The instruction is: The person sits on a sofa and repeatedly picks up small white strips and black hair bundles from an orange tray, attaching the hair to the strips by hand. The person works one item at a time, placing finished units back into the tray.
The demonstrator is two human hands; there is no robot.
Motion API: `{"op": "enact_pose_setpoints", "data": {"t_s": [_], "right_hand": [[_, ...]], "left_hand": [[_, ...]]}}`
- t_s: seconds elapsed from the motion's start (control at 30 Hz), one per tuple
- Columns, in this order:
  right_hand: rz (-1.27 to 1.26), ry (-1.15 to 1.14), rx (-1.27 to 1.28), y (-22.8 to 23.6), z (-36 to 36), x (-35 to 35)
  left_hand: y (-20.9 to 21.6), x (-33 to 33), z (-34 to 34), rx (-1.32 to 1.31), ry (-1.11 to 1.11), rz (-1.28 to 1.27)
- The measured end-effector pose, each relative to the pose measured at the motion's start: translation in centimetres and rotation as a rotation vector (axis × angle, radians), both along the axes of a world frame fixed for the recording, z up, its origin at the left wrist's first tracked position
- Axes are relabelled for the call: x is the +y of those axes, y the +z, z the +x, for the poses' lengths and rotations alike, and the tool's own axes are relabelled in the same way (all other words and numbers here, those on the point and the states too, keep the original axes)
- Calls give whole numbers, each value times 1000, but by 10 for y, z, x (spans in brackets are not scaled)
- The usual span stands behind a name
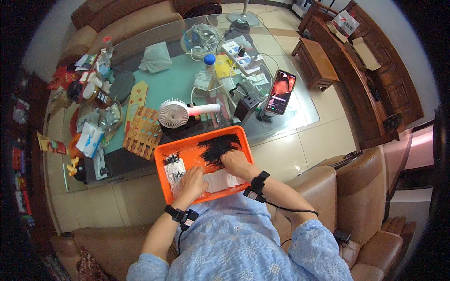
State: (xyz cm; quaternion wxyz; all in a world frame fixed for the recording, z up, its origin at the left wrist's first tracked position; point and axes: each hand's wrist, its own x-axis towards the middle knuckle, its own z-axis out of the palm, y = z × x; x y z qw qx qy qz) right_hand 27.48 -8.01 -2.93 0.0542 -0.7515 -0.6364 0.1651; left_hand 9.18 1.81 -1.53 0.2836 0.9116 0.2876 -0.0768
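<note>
An orange tray (pixel 161 180) rests at my lap by the table's near edge. Inside its far right part lies a loose heap of thin black pieces (pixel 218 144), too fine to name. My right hand (pixel 236 164) is closed at the near edge of that heap, fingers curled down. Closed as well, my left hand (pixel 193 181) sits lower in the tray; what its fingertips hold is hidden. White paper slips (pixel 218 181) lie between the hands. Beside my left hand is a stack of white strips (pixel 175 171) with black bits on it.
A glass table (pixel 187 75) stretches ahead, crowded with things. Just beyond the tray are a white handheld fan (pixel 174 114), a wooden slatted mat (pixel 143 132) and a phone (pixel 281 92) propped upright. A power strip (pixel 240 57) with cables lies farther back. Brown sofa seats (pixel 309 187) stand at right.
</note>
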Motion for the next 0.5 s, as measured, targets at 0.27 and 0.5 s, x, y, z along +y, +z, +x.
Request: {"op": "enact_pose_setpoints", "data": {"t_s": [0.27, 0.5], "right_hand": [[162, -193, 313, -3, -12, 24], [109, -34, 24, 0, -18, 25]], "left_hand": [[-1, -4, -1, -35, 0, 89], [1, -5, 1, -46, -35, 141]]}}
